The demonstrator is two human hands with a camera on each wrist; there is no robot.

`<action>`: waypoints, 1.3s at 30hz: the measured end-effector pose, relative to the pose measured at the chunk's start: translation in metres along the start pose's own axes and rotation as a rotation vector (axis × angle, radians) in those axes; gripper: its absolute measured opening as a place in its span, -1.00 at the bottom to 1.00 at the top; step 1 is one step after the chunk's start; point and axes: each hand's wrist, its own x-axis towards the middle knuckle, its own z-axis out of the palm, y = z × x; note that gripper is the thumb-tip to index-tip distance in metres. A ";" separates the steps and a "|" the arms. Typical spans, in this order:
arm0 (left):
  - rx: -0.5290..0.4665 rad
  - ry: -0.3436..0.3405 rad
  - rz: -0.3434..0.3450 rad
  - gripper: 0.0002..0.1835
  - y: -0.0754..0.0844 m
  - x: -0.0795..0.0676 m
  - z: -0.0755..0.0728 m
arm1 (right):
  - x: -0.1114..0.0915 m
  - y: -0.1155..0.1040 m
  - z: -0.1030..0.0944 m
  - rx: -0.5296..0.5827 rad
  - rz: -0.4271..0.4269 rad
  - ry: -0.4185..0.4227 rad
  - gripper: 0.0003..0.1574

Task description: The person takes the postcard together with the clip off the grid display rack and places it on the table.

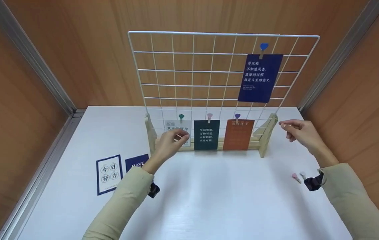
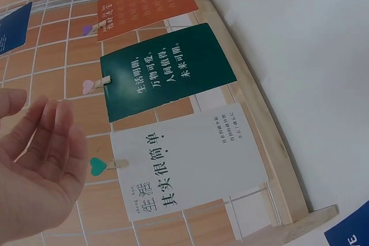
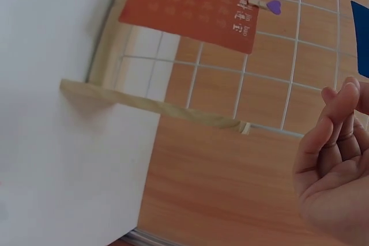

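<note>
My left hand [image 1: 171,143] hovers in front of the white card [image 1: 186,126], its fingers loosely bent with nothing between them. In the left wrist view, a green heart clip [image 2: 98,166] pins that card to the white wire grid [image 1: 192,70]. Next to it hang a dark green card [image 1: 206,135] under a pink heart clip [image 1: 209,116] and an orange card [image 1: 238,135] under a purple heart clip [image 1: 237,116]. My right hand [image 1: 301,131] is raised beside the grid's right wooden foot [image 1: 267,133], thumb close to the bent fingers, no object visible in it.
High on the right of the grid, a blue heart clip [image 1: 263,46] holds a navy card [image 1: 261,78]. Two more cards lie at left on the white table [image 1: 189,206]: a blue-bordered one [image 1: 109,175] and a navy one [image 1: 136,162]. A loose pink clip [image 1: 296,178] lies near my right wrist.
</note>
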 end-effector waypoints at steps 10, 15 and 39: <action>-0.029 -0.006 0.061 -0.79 0.012 0.012 0.009 | 0.010 -0.012 -0.002 0.024 -0.046 0.023 -0.57; -0.029 -0.005 0.079 -0.80 0.017 0.016 0.013 | 0.013 -0.017 -0.001 0.033 -0.059 0.038 -0.59; -0.125 -0.027 0.126 -0.78 0.048 0.034 0.028 | 0.030 -0.051 -0.004 0.129 -0.067 0.143 -0.68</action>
